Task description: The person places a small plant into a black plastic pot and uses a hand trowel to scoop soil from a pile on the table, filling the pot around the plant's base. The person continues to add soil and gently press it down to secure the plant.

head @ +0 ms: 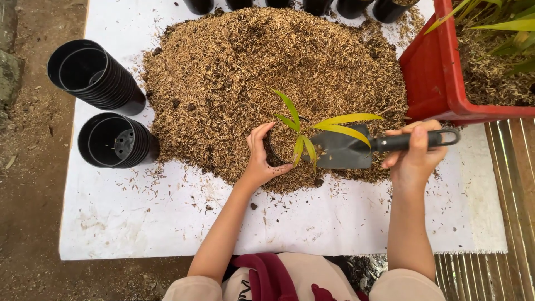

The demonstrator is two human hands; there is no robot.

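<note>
My left hand (260, 158) cups the rim of a small black pot (271, 151) sunk in a big heap of brown husk mix (245, 72). The pot is filled with the mix and holds a seedling with yellow-green leaves (312, 131). My right hand (415, 153) grips the black handle of a dark trowel (343, 149). Its blade lies level just right of the pot, under the leaves.
The heap sits on a white sheet (167, 223) over soil. Two stacks of empty black pots (97, 78) (114, 140) lie at the left. More pots (334, 5) line the far edge. A red crate (440, 72) with plants stands at the right, over slatted bamboo (512, 184).
</note>
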